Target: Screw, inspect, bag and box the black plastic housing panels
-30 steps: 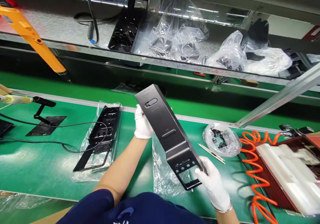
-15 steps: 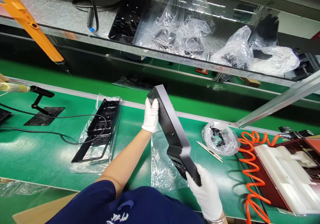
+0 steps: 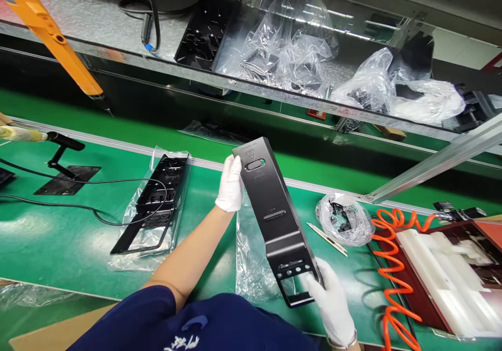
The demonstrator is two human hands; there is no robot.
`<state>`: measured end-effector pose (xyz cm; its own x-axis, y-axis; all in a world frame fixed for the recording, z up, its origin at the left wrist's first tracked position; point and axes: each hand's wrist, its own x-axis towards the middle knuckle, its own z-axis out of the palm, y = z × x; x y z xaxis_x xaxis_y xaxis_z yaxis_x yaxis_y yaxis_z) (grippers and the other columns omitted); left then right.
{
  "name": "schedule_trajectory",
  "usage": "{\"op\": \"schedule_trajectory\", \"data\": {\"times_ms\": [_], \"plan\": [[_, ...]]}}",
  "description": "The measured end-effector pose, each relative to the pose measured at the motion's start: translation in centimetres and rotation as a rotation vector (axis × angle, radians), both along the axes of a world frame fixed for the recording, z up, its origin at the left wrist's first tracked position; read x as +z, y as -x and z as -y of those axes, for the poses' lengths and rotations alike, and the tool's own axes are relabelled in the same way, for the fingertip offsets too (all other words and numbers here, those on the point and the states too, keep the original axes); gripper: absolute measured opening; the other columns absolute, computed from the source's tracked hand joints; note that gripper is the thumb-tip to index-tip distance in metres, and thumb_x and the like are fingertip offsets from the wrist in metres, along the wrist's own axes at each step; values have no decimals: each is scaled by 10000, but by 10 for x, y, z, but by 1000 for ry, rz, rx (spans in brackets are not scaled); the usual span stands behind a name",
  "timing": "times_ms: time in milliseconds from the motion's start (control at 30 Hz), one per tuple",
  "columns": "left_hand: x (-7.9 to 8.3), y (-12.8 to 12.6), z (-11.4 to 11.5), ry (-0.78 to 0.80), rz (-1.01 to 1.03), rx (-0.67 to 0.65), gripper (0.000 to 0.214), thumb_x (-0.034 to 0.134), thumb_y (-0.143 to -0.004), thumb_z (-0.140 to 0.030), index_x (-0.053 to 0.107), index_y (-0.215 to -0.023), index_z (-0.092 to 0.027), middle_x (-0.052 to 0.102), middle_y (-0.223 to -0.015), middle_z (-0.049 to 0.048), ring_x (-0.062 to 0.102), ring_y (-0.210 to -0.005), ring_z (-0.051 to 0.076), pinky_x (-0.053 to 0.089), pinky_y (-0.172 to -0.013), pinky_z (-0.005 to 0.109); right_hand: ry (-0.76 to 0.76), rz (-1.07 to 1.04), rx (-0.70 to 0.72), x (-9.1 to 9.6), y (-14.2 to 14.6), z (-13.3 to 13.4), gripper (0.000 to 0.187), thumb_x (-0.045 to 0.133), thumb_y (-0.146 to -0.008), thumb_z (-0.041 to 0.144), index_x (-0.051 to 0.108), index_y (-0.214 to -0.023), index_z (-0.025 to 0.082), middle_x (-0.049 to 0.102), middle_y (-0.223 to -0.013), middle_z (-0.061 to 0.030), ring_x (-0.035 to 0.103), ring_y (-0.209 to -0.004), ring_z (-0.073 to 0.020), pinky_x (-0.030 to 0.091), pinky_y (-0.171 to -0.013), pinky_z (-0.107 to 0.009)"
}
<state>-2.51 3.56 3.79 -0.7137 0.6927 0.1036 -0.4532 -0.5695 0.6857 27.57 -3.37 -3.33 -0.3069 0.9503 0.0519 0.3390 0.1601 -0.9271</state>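
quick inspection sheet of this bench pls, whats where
surface: green bench mat, glossy, no spills seen
job's things: long black plastic panel held tilted above the mat; crumpled clear bag lies under it
clutter: second black panel on a clear bag; small clear bag of black parts; thin metal tool; white moulded block in a red tray
hands: left hand, white-gloved, grips the panel's upper edge; right hand, gloved, grips its lower end
cables: thin black cable runs over the second panel; orange coiled hose at right
surroundings: metal shelf above, with clear bags and black parts; orange arm upper left
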Motion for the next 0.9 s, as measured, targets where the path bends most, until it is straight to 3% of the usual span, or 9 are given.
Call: {"op": "schedule_trajectory", "data": {"times_ms": [133,200,300,367,433,533,633,767,900], "plan": [[5,-5,9,24,150,-74,402,867,-716,-435,679,-976,-193,760,-987,51,720,-846,225,603,-810,408,138,-55,159,-10,-8,-10,446,606,-857,618,721,-1012,216,759,-821,-60,694,-647,-209,591,-565,-337],[5,-10,13,70,180,-63,396,865,-700,-451,672,-931,-194,751,-922,35,716,-774,206,613,-744,389,56,-30,207,-3,-10,-22,521,501,-910,674,741,-998,219,754,-873,-77,710,-753,-221,619,-690,-376],[6,-27,18,96,125,-31,354,860,-714,-440,677,-912,-210,743,-912,21,711,-763,177,609,-716,331,-131,-1,92,28,5,-45,546,490,-938,650,711,-1192,221,718,-1223,-135,691,-1114,-277,566,-1008,-491],[8,-43,22,98,57,-59,341,858,-728,-432,686,-937,-224,747,-949,27,713,-791,179,609,-735,321,-184,42,30,58,30,-59,650,569,-901,643,599,-1382,206,613,-1421,-168,636,-1244,-307,521,-1078,-534],[10,-59,25,96,-19,-97,331,855,-736,-430,680,-936,-234,746,-971,35,714,-819,197,614,-780,351,-251,138,91,85,62,-72,788,583,-879,663,496,-1495,180,507,-1537,-182,557,-1354,-338,453,-1150,-561],[12,-75,28,94,-92,-96,320,845,-747,-444,660,-917,-247,738,-978,39,718,-878,229,603,-889,409,-270,292,136,107,105,-85,851,551,-904,637,370,-1583,156,512,-1523,-195,528,-1376,-372,443,-1144,-586],[13,-80,32,101,-112,-11,335,841,-755,-462,647,-935,-256,732,-1000,35,719,-936,232,593,-936,401,-316,324,148,106,128,-90,783,455,-962,574,349,-1574,97,577,-1424,-225,547,-1345,-369,466,-1116,-568],[13,-79,35,112,-104,29,378,842,-750,-504,619,-920,-251,728,-988,38,718,-926,232,619,-885,395,-379,256,187,92,132,-93,699,379,-987,517,406,-1500,43,570,-1414,-246,516,-1378,-334,456,-1145,-506],[12,-78,33,133,-106,-5,410,856,-729,-518,602,-906,-248,711,-970,32,705,-890,224,626,-849,392,-378,248,122,86,129,-97,620,401,-983,505,441,-1457,108,587,-1404,-219,548,-1345,-329,465,-1132,-522]]}}
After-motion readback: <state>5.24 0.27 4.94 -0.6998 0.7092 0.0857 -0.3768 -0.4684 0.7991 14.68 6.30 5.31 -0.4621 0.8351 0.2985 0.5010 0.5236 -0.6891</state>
